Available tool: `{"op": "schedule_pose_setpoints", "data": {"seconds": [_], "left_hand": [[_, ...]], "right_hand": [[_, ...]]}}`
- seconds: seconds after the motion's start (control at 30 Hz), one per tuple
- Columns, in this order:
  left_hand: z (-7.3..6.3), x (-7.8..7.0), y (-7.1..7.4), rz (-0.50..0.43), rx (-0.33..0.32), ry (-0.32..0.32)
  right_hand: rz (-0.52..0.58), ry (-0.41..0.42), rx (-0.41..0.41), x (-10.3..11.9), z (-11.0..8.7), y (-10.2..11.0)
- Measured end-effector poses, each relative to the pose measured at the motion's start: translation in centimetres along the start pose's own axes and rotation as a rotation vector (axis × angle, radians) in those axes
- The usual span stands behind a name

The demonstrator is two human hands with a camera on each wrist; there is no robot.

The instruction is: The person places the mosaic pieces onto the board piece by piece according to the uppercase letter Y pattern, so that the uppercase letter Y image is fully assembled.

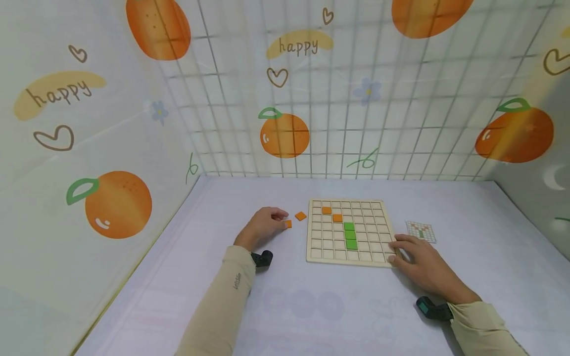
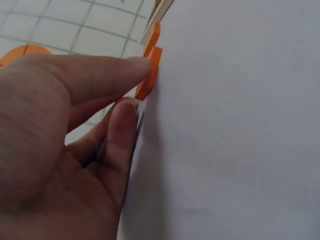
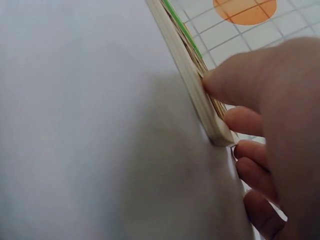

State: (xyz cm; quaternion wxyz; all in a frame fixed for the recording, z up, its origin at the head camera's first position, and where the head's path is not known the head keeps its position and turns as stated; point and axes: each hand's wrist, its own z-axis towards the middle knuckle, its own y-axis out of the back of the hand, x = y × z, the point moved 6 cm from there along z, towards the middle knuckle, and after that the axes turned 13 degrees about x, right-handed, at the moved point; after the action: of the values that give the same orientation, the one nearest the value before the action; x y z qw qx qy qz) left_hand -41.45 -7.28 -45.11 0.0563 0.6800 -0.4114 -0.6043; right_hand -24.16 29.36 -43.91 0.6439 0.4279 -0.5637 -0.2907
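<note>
My left hand (image 1: pixel 262 225) is left of the grid board, its thumb and a finger at a small orange square tile (image 1: pixel 289 224) low over the table. In the left wrist view the thumb tip lies against that orange tile (image 2: pixel 152 75). A second orange tile (image 1: pixel 300 216) lies just beyond, near the board's left edge. The pale wooden grid board (image 1: pixel 329 254) carries two orange tiles (image 1: pixel 331 214) set diagonally and a column of green tiles (image 1: pixel 351 236). My right hand (image 1: pixel 420 262) rests thumb and fingers on the board's near right corner (image 3: pixel 220 135).
A small pattern card (image 1: pixel 421 231) with a coloured grid lies right of the board, just behind my right hand. The white table (image 1: pixel 307 311) meets printed curtains (image 1: pixel 338 113) at the back and sides. Each wrist wears a black camera (image 1: pixel 262 258).
</note>
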Motion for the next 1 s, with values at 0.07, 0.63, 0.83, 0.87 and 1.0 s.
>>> {"op": "schedule_pose_setpoints", "data": {"seconds": [0.07, 0.63, 0.83, 0.87, 1.0], "left_hand": [[0.15, -0.07, 0.13, 0.024, 0.021, 0.005], [0.52, 0.15, 0.08, 0.045, 0.023, -0.016], [0.51, 0.15, 0.15, 0.035, 0.004, -0.027], [0.50, 0.14, 0.15, 0.031, -0.001, -0.030], [0.47, 0.12, 0.04, 0.029, -0.002, -0.043]], "right_hand": [[0.002, 0.001, -0.002, -0.03, 0.02, 0.00], [-0.003, 0.010, -0.006, -0.09, -0.03, -0.15], [-0.011, 0.011, -0.012, -0.07, -0.06, -0.05], [-0.011, 0.010, -0.012, -0.07, -0.07, -0.04], [-0.010, 0.005, -0.012, -0.04, -0.08, -0.07]]}}
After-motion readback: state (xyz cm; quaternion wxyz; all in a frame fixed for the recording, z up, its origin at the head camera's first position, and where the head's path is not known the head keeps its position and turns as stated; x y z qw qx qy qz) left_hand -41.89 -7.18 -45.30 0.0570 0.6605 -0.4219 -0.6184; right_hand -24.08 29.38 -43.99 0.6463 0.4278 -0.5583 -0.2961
